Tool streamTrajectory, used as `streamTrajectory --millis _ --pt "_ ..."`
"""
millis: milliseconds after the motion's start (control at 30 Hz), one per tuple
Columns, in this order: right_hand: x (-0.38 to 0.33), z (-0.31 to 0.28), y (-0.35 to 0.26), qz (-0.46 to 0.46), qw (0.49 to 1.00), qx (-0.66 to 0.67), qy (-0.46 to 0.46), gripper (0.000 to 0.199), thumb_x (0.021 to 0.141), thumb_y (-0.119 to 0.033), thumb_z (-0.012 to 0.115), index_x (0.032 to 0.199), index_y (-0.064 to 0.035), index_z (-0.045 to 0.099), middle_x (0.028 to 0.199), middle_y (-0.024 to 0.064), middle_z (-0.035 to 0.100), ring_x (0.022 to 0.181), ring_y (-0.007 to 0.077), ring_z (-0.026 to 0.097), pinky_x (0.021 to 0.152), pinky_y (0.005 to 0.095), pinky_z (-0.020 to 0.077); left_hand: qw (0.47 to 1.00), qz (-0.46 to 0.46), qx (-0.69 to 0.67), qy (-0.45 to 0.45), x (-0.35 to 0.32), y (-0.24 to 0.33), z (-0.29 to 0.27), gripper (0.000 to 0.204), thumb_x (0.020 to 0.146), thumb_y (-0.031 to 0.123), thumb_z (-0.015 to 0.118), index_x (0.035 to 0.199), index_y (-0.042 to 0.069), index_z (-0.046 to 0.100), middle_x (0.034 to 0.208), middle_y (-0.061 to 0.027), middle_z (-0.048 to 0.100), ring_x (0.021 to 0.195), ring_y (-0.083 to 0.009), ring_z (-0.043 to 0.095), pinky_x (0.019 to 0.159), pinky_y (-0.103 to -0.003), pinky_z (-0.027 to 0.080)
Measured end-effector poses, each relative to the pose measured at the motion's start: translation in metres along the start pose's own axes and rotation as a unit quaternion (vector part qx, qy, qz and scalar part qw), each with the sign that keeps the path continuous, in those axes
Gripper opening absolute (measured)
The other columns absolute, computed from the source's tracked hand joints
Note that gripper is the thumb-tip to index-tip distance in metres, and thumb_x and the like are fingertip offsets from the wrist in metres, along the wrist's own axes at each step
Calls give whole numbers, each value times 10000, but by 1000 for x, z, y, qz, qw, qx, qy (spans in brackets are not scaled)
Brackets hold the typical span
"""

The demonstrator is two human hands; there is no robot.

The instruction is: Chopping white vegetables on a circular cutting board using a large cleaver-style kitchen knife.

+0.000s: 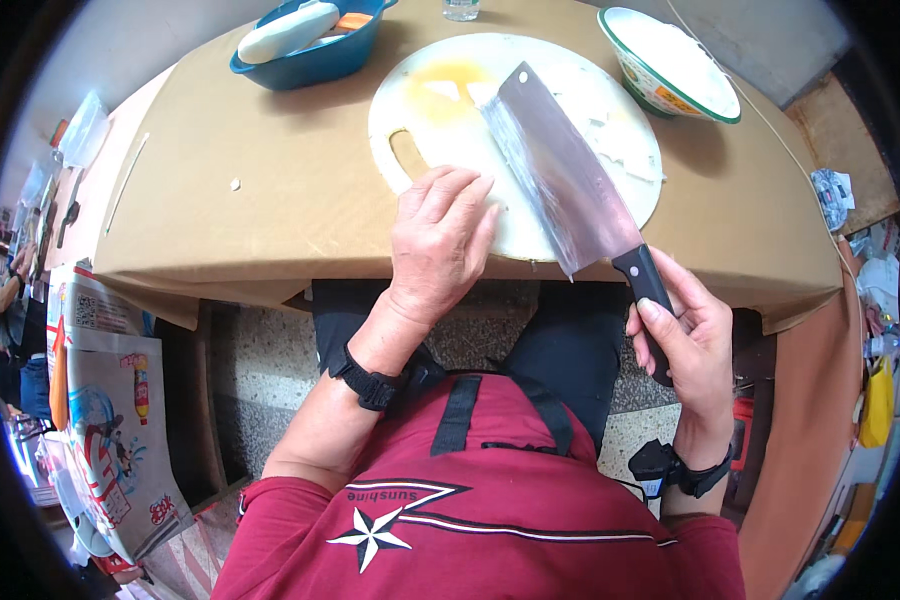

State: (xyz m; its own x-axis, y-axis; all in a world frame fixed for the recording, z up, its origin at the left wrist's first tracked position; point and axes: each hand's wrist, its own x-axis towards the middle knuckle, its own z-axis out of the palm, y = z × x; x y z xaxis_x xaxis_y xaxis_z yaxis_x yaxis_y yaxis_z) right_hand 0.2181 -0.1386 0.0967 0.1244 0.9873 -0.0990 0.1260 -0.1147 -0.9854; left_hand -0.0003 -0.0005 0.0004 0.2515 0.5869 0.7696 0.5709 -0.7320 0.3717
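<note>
My right hand (685,330) grips the black handle of a cleaver (570,170), whose broad, wet-looking blade slants across the round white cutting board (395,105). The blade's near corner reaches past the board's near edge. My left hand (442,240) rests palm down at the board's near edge, left of the blade. Its fingers are loosely bent, the thumb stands apart, and nothing shows between them. An orange stain marks the board's far left part. Thin white pieces (625,155) lie right of the blade.
A blue basin (315,68) at the far left holds a large peeled white vegetable (288,32) and orange pieces. Far right stands a green-rimmed bowl (660,85) with white contents. A clear container (460,8) is at the back. One white scrap (235,184) lies on the brown-covered table (190,220).
</note>
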Motion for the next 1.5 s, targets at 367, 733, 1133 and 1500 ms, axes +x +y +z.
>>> streamTrajectory --millis 367,733,1133,1500 --pt "-5 -6 10 9 997 81 0 489 951 -54 596 1408 51 457 783 93 635 548 82 573 460 189 440 969 -16 155 -192 5 15 7 718 924 564 555 1421 51 483 1466 -122 457 1442 -349 290 1146 -514 240" --pt "11 -7 20 -21 989 135 48 495 961 -96 592 1411 52 450 786 97 639 547 82 580 454 189 451 988 15 69 -136 1 14 4 708 851 537 660 1369 70 538 1420 -126 498 1401 -376 342 1117 -537 264" --pt "39 12 46 -30 985 166 34 518 971 -126 601 1432 37 428 793 84 639 563 100 593 462 199 456 974 94 73 -194 -15 30 0 685 861 602 596 1436 241 509 1523 -68 403 1454 -354 268 1177 -496 160" --pt "45 11 52 -33 984 172 38 515 979 -141 589 1431 41 422 796 97 637 561 116 603 447 204 456 975 88 76 -189 -16 29 4 598 855 566 620 1346 226 597 1495 -78 435 1432 -357 313 1155 -494 234"
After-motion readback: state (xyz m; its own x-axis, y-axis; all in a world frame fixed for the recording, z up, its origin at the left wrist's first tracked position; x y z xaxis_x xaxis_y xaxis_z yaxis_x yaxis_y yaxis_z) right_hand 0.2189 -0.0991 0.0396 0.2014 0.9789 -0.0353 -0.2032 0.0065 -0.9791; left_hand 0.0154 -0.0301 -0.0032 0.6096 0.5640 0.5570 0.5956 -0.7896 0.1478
